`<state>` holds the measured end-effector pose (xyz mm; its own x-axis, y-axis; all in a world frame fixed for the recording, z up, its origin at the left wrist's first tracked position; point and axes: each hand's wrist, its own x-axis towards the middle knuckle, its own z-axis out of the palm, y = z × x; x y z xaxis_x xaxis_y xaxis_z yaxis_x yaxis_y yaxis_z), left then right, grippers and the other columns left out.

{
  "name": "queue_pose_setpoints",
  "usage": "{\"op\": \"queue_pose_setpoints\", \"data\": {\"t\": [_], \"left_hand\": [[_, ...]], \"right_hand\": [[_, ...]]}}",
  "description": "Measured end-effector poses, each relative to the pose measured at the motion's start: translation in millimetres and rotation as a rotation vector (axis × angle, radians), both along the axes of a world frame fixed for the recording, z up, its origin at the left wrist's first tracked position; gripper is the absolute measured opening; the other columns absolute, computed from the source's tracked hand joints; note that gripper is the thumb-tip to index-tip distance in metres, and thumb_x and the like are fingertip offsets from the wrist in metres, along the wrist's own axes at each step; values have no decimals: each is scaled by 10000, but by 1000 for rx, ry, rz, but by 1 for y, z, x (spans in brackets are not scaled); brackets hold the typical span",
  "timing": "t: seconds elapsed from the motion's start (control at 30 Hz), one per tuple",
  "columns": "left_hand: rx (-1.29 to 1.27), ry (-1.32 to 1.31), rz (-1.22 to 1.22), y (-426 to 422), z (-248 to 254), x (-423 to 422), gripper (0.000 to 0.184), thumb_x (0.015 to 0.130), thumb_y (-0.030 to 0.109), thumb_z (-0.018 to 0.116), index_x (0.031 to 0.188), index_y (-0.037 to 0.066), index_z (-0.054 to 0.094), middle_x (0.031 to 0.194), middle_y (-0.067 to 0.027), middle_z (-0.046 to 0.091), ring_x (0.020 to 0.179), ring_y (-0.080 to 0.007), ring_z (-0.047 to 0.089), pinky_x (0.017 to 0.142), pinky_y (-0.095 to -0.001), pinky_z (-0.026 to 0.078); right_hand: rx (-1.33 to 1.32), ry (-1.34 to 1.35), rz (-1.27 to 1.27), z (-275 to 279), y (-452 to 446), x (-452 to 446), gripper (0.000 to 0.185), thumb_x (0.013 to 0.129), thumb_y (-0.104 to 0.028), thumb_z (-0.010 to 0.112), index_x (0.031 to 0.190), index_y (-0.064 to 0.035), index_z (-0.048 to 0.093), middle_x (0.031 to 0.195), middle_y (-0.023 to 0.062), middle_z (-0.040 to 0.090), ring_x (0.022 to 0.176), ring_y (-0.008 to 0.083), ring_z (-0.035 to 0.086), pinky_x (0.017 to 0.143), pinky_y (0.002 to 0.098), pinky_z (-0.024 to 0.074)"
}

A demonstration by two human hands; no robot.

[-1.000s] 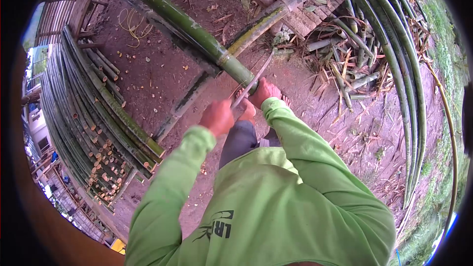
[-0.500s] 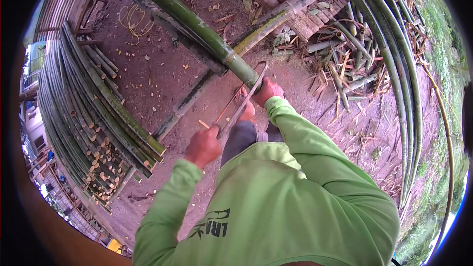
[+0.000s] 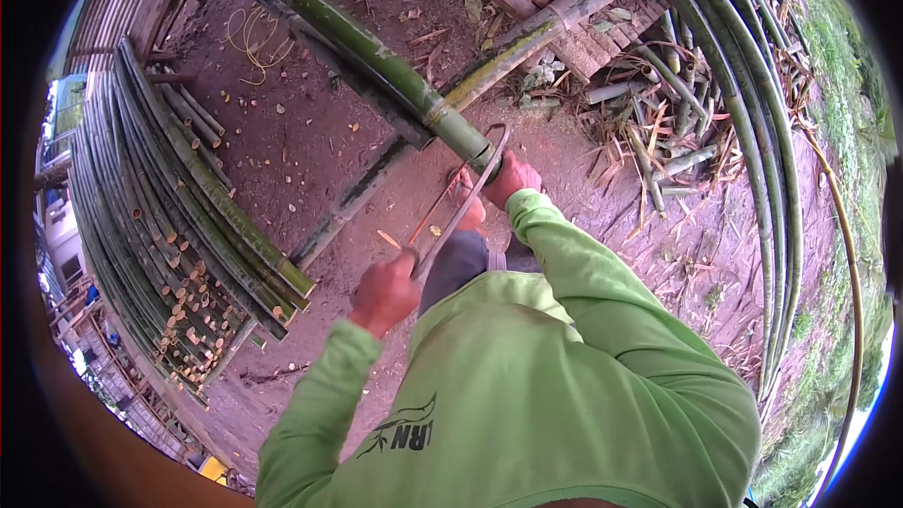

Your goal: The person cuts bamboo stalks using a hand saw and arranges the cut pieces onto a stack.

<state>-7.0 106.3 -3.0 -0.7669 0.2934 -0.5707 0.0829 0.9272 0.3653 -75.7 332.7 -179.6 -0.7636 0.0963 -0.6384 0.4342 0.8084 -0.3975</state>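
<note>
My left hand [image 3: 387, 293] is closed around the handle end of a bow saw [image 3: 453, 226], which has a curved metal frame and a thin reddish blade. The saw slants up and right, and its far end lies across the cut end of a thick green bamboo pole [image 3: 390, 71]. My right hand [image 3: 514, 179] is closed on the near end of this pole, just right of the saw frame. Where the blade meets the bamboo is partly hidden. The pole rests over a bamboo crosspiece [image 3: 513, 58].
Long bamboo poles [image 3: 202, 216] are stacked at the left. More long poles [image 3: 767, 132] curve down the right side. Bamboo offcuts [image 3: 682, 122] lie at the upper right beside a slatted platform [image 3: 588, 47]. A yellow cord [image 3: 252, 47] is on the ground. My feet are below the pole end.
My left hand has moved down and left with the saw since the first frame, with little change in the last half second. My right hand stays at the pole end.
</note>
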Motion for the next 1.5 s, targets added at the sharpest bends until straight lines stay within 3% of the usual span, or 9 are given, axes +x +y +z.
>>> {"op": "queue_pose_setpoints", "data": {"t": [0.13, 0.33, 0.5, 0.67, 0.77, 0.9, 1.07, 1.33, 1.5], "left_hand": [[166, 106, 67, 82, -98, -90, 108, 752, 76, 556, 832, 16, 597, 745, -267, 624, 732, -455, 617, 668, -542, 500], [98, 21, 54, -8, -2, 1, 126, 744, 91, 556, 857, 36, 570, 707, -265, 614, 708, -460, 613, 662, -562, 484], [219, 182, 113, 75, -116, -83, 80, 749, 96, 557, 773, 25, 587, 726, -267, 615, 706, -471, 606, 651, -556, 483], [62, 71, 51, 3, -12, 4, 79, 751, 72, 545, 770, 25, 605, 727, -262, 617, 704, -463, 604, 632, -554, 475], [92, 85, 69, -3, -9, 5, 86, 758, 82, 551, 789, 30, 613, 725, -258, 619, 715, -459, 608, 632, -555, 474], [153, 157, 84, 73, -120, -76, 104, 760, 92, 551, 817, 26, 605, 731, -250, 626, 734, -455, 620, 651, -555, 487], [61, 18, 101, 29, -22, -13, 105, 774, 101, 562, 809, 8, 597, 745, -267, 627, 731, -458, 622, 660, -553, 494], [96, 66, 229, 92, -96, -87, 120, 772, 87, 551, 810, 4, 628, 779, -266, 635, 758, -432, 635, 675, -525, 506], [387, 84, 250, 24, -1, -35, 100, 722, 74, 572, 792, 6, 594, 730, -260, 603, 722, -450, 601, 639, -519, 484]], "right_hand": [[-3, 2, 1, 0, -2, 3, 628, 692, -527, 704, 1017, -18, 531, 891, 232, 669, 867, 394, 660, 784, 456, 522], [-13, 13, -18, 0, 2, 1, 661, 658, -542, 726, 1012, -19, 533, 903, 232, 670, 882, 388, 661, 796, 455, 519], [2, 28, 11, -2, 5, 1, 680, 642, -550, 738, 1011, -14, 540, 904, 240, 668, 882, 394, 660, 805, 454, 519], [4, -7, -19, -1, 7, -3, 554, 618, -351, 737, 1058, -62, 565, 944, 210, 671, 916, 373, 650, 822, 441, 516], [-31, -54, -15, -2, 8, -2, 564, 626, -358, 729, 1076, -58, 571, 974, 211, 669, 940, 369, 647, 834, 431, 516], [-16, -74, 25, 1, 21, -14, 580, 624, -384, 749, 1072, -50, 589, 996, 201, 671, 962, 354, 648, 850, 421, 517], [-48, -118, 32, 13, 31, -28, 566, 599, -341, 756, 1066, -59, 603, 1000, 184, 677, 965, 344, 648, 854, 406, 520], [-70, -7, 12, 3, 23, -11, 672, 531, -329, 762, 1096, 0, 606, 982, 220, 670, 933, 375, 646, 849, 408, 520], [4, 51, -29, 23, 110, -37, 665, 502, -313, 787, 1074, -15, 622, 973, 204, 677, 919, 349, 654, 862, 402, 513]]}}
